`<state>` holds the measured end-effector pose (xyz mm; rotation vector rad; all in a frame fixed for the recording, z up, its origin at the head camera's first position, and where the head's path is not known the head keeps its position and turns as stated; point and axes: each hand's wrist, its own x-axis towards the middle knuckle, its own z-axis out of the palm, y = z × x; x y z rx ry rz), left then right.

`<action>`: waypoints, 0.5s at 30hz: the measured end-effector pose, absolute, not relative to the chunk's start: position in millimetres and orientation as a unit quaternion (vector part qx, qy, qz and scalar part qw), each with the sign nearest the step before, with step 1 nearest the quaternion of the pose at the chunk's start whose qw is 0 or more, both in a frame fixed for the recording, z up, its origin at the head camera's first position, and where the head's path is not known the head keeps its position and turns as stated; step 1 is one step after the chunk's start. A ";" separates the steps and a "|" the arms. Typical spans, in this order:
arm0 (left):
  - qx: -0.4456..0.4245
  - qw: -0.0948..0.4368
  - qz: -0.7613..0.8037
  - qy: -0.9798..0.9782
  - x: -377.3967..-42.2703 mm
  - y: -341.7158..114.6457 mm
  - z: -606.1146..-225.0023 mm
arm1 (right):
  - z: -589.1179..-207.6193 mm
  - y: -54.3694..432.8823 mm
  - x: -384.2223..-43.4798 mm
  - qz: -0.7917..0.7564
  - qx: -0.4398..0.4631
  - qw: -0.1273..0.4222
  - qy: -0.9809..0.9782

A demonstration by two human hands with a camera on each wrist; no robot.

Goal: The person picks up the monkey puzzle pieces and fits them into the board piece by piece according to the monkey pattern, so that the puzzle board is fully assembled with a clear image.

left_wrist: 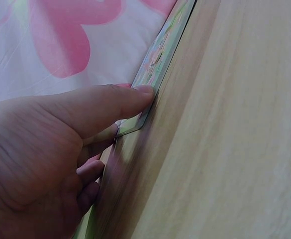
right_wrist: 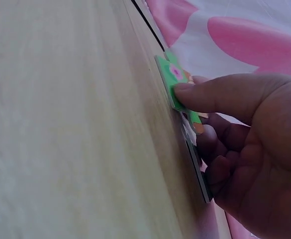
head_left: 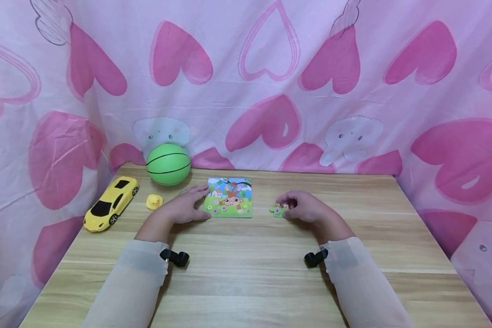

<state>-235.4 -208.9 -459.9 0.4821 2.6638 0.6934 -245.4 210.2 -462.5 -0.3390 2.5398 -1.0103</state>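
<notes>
A small jigsaw puzzle [head_left: 229, 202] with a cartoon monkey on green grass lies on the wooden table. My left hand [head_left: 185, 205] holds its left side, the fingers at the upper left edge and the thumb at the lower left corner. In the left wrist view, the thumb [left_wrist: 130, 99] lies right at the puzzle's edge. To the right of the puzzle, my right hand [head_left: 305, 207] pinches a green puzzle piece [right_wrist: 171, 82] with a pink flower. A flat dark-edged piece [right_wrist: 199, 172] shows below the curled fingers in the right wrist view.
A yellow toy car [head_left: 112, 205] stands at the table's left edge, with a small yellow rubber duck [head_left: 154, 201] beside it. Behind the duck is a green ball [head_left: 168, 165] with black lines. A pink heart-patterned cloth [head_left: 266, 123] hangs around the back and sides of the table [head_left: 246, 278].
</notes>
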 end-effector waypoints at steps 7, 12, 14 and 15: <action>0.169 0.175 0.244 0.939 -235.9 -208.1 -459.5 | -459.2 212.4 -245.7 -0.370 -0.105 0.177 0.906; 0.168 0.175 0.245 0.938 -236.0 -208.6 -459.1 | -452.7 203.8 -244.2 -0.389 -0.105 0.177 0.898; 0.169 0.176 0.245 0.938 -236.1 -209.1 -459.4 | -450.2 196.8 -243.4 -0.395 -0.112 0.176 0.895; 0.169 0.175 0.246 0.938 -236.1 -209.4 -459.4 | -449.0 192.6 -243.1 -0.398 -0.116 0.176 0.893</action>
